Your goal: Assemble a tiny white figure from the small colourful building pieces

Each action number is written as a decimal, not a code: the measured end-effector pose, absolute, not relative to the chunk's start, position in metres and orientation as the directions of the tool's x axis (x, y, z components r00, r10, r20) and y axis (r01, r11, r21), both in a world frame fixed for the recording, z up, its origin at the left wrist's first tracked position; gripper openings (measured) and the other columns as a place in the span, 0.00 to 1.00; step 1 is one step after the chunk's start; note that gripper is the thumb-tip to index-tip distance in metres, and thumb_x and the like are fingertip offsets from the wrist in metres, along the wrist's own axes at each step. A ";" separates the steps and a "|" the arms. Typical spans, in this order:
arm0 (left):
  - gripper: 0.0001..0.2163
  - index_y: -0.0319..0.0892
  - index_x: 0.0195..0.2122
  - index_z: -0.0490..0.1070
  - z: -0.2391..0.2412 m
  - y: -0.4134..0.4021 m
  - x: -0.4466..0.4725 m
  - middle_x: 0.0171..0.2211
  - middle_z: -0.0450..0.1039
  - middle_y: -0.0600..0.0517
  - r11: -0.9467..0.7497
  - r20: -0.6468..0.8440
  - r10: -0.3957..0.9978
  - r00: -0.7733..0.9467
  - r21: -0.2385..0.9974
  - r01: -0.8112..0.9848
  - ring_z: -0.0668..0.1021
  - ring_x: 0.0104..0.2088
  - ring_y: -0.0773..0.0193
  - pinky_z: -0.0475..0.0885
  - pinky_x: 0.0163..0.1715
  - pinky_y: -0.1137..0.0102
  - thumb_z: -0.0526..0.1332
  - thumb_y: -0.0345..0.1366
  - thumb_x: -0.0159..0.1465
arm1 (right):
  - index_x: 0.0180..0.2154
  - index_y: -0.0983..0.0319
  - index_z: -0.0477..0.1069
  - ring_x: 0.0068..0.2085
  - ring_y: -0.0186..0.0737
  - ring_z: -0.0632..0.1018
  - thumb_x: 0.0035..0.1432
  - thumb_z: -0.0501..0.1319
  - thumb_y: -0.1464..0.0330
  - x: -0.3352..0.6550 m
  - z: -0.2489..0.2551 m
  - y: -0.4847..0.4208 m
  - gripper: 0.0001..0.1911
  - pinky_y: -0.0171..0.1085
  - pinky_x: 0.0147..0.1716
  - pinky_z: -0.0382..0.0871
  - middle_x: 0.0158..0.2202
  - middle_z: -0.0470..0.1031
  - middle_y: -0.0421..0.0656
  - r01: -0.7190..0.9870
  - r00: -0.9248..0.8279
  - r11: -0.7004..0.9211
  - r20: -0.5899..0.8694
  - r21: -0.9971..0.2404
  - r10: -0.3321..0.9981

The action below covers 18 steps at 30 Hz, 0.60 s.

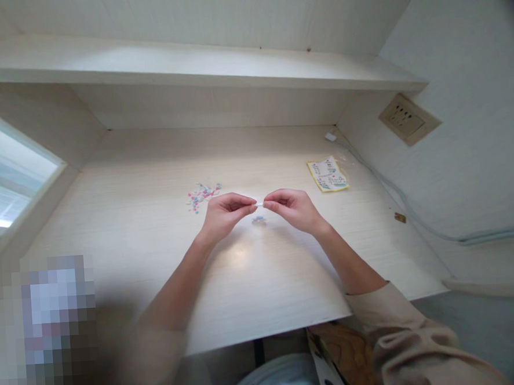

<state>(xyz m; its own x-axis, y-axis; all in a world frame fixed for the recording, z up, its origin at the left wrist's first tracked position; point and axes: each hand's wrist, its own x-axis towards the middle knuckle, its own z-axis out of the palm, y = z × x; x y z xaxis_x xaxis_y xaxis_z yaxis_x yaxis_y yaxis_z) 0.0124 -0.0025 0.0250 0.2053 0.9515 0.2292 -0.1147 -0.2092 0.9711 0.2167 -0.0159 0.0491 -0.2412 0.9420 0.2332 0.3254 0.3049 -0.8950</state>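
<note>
My left hand (230, 214) and my right hand (293, 209) meet over the middle of the desk, both in a pinch. Between their fingertips is a tiny white piece (260, 204), gripped from both sides; its exact kind is too small to make out. Just below it on the desk lies a small cluster of pale blue and white pieces (259, 220), apart from both hands. Left of my left hand is a scattered pile of small pink, blue and white pieces (202, 194).
A printed paper sheet with a yellow border (328, 175) lies at the right on the desk (263, 296). Cables (387, 184) run along the right wall below a socket panel (409, 119). A shelf (197, 74) overhangs the back. A blurred-out patch (53, 315) covers the lower left.
</note>
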 end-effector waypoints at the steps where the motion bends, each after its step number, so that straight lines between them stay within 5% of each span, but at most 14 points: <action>1: 0.10 0.39 0.30 0.79 0.025 -0.003 0.013 0.33 0.81 0.47 -0.215 0.235 0.949 0.212 0.970 -0.110 0.81 0.33 0.60 0.78 0.38 0.65 0.73 0.37 0.49 | 0.36 0.61 0.78 0.36 0.39 0.78 0.57 0.64 0.60 0.217 0.050 -0.017 0.12 0.37 0.37 0.71 0.35 0.80 0.44 0.348 -0.237 0.313 0.240 -0.884 0.941; 18: 0.08 0.42 0.33 0.81 0.015 -0.014 0.007 0.33 0.81 0.48 -0.291 0.240 0.936 0.259 0.939 0.180 0.81 0.34 0.60 0.75 0.37 0.68 0.68 0.39 0.54 | 0.41 0.58 0.78 0.42 0.40 0.78 0.61 0.60 0.64 0.216 0.018 -0.036 0.10 0.38 0.40 0.72 0.40 0.79 0.46 0.454 -0.291 0.441 0.339 -0.774 0.895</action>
<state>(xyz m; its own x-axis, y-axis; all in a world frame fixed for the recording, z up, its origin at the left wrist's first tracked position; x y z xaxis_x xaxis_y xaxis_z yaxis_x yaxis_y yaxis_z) 0.0075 -0.0143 0.0150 0.2591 0.9355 0.2402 0.1805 -0.2912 0.9395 0.2164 -0.0355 0.0185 -0.2912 0.8945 0.3392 0.4538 0.4413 -0.7741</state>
